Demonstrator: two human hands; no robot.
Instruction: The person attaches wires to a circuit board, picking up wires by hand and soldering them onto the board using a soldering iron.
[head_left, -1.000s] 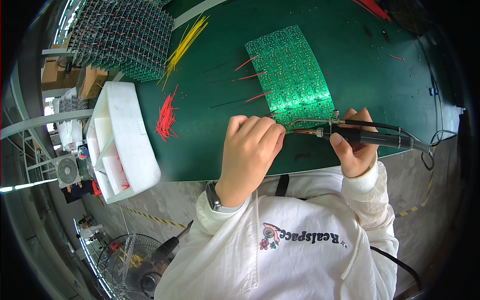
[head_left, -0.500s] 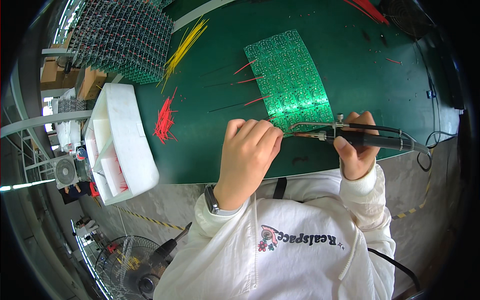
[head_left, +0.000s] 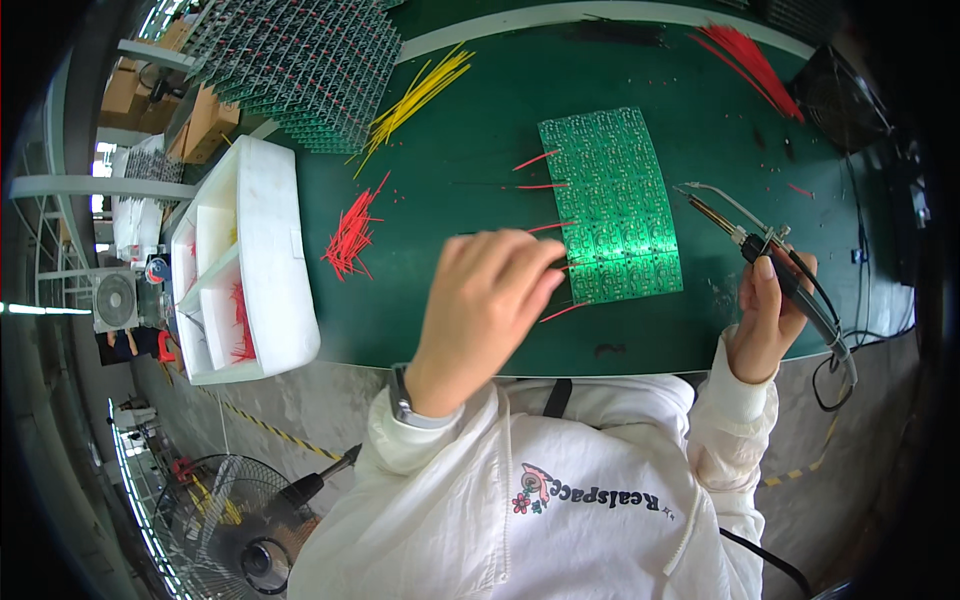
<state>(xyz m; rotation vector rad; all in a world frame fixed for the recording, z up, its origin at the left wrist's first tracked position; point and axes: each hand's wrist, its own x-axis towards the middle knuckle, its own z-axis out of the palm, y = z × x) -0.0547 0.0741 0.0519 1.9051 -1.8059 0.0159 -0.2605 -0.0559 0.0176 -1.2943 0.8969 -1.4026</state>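
Observation:
A green panel of small circuit boards (head_left: 612,200) lies on the bench, with several short red wires (head_left: 543,186) sticking out from its left edge. My left hand (head_left: 485,305) is over that edge near its lower end. Its fingers are bent together, the tips beside one of the red wires; whether they pinch it is hidden. To the right of the panel, my right hand (head_left: 768,325) grips a black soldering iron (head_left: 800,292) fitted with a thin metal side tube. The iron's tip points up and left, apart from the panel.
A white foam box (head_left: 270,260) with red pieces stands at the left. Red wires (head_left: 352,235) and yellow wires (head_left: 420,92) lie in piles, another red bundle (head_left: 750,70) at the back right. A stacked rack (head_left: 300,65) fills the back left; a black fan (head_left: 843,98) stands far right.
The soldering iron has moved away from the panel's lower left corner, off to the right, its tip now raised. My left hand remains near the panel's left edge. The view has shifted.

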